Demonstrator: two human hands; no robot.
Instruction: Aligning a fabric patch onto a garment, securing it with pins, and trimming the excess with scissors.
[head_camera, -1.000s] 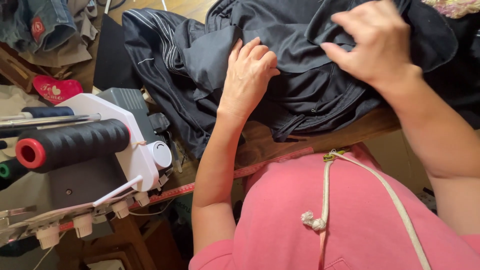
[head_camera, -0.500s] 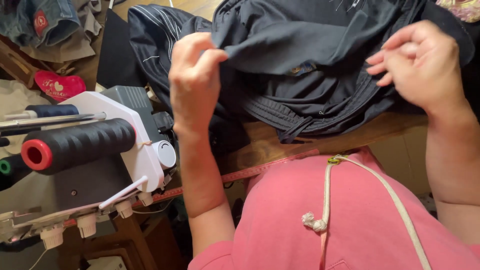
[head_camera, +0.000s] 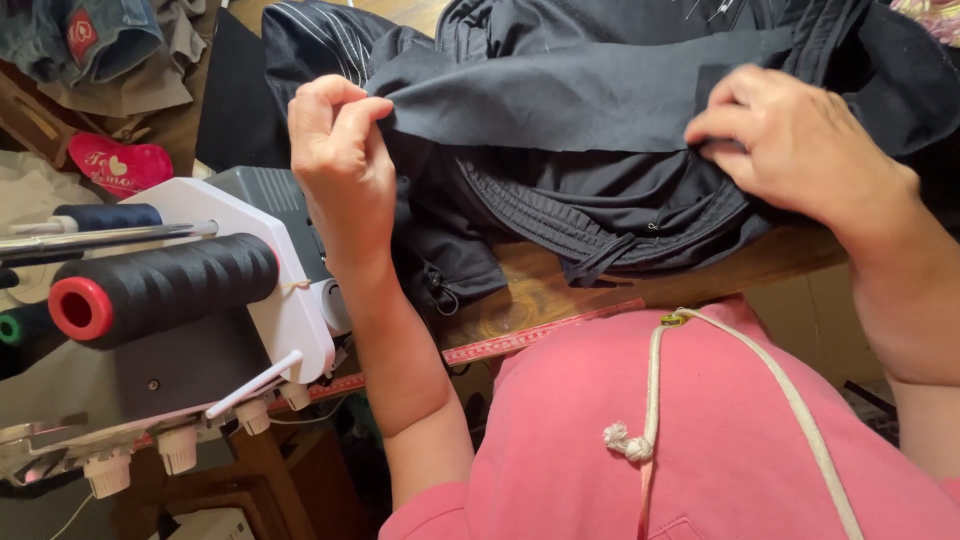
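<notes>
2 hands (head_camera: 345, 165), 1 dark garment (head_camera: 600, 100), 1 serger (head_camera: 250, 290), 2 thread cones (head_camera: 165, 290)

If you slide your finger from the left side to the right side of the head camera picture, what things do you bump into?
Black thread cone → white sewing machine → left hand pinching the dark fabric → white drawstring knot on the pink top → right hand gripping the same cloth.

The person wears a pink hooded sweatshirt (head_camera: 720, 440) with short-pushed sleeves, bare forearms, and a cream drawstring cord (head_camera: 650, 390) ending in a frayed knot.
</notes>
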